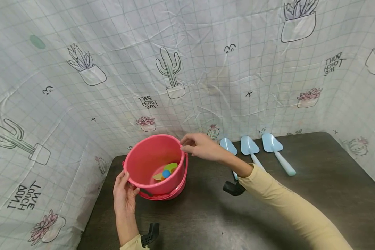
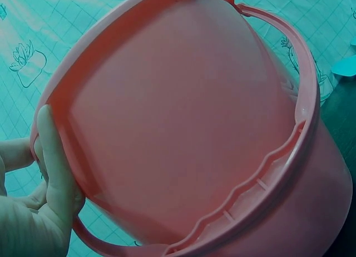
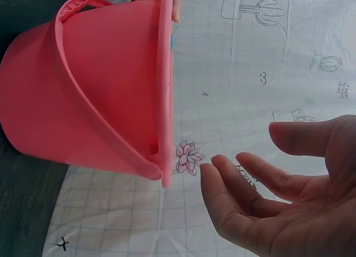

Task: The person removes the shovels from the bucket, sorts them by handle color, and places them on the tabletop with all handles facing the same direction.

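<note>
A pink bucket (image 1: 134, 170) stands at the left of the dark table, its handle (image 2: 308, 79) folded down around its side. My left hand (image 1: 125, 194) grips the near left rim, with the thumb (image 2: 51, 140) along the outer wall and fingers over the edge. Inside lie small colourful pieces: a blue ball-like one (image 1: 166, 174), a yellow-green one (image 1: 171, 166) and some orange. At the far right rim is my right hand (image 1: 203, 146). In the right wrist view its fingers (image 3: 225, 204) are loosely bent, holding nothing, with a gap to the bucket.
Three light-blue toy shovels (image 1: 272, 143) lie in a row along the back right of the table (image 1: 325, 187). A white grid-patterned cloth (image 1: 200, 69) with plant drawings hangs behind and at both sides. Black wrist mounts (image 1: 233, 188) stick out from both sleeves.
</note>
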Demonstrator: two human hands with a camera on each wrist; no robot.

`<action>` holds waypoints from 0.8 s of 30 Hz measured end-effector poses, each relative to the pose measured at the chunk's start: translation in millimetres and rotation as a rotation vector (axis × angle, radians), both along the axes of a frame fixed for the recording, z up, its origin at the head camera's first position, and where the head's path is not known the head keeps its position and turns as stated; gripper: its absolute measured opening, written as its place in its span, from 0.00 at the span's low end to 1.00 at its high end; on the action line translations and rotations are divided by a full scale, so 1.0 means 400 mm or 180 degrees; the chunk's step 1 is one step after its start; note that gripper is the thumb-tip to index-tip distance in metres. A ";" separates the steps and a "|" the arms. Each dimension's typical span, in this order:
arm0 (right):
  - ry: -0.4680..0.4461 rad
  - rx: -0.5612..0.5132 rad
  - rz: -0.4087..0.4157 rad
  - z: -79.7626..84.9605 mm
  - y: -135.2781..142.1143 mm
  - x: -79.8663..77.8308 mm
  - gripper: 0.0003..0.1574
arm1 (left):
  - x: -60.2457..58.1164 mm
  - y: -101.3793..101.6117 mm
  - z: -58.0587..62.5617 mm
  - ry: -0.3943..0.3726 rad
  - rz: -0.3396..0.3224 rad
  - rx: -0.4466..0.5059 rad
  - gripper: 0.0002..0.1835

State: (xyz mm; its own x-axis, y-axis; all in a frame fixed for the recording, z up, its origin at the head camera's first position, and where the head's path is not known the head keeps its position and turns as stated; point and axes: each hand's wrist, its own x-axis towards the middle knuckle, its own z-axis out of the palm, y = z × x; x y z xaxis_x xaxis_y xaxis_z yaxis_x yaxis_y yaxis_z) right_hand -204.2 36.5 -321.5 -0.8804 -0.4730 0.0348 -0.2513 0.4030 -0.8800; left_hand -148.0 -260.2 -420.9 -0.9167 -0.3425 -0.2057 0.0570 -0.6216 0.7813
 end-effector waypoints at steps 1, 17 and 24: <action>-0.0013 0.0002 0.0003 0.001 -0.004 -0.001 0.19 | 0.000 0.000 0.000 -0.0004 0.0003 -0.0003 0.15; 0.0155 0.0202 0.0103 -0.002 -0.070 -0.019 0.18 | 0.001 0.000 -0.003 0.0046 -0.0022 -0.0052 0.12; 0.0192 0.0328 0.0156 -0.003 -0.104 -0.033 0.16 | 0.001 0.000 -0.001 0.0015 0.0001 -0.0041 0.12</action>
State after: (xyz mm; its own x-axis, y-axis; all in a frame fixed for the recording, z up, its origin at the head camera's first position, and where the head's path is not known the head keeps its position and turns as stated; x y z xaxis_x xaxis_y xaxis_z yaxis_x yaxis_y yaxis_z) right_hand -217.3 -5.0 -322.9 -0.8540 -0.5191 0.0360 -0.3240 0.4764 -0.8174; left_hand -147.8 -260.2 -421.1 -0.9176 -0.3453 -0.1970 0.0608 -0.6116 0.7889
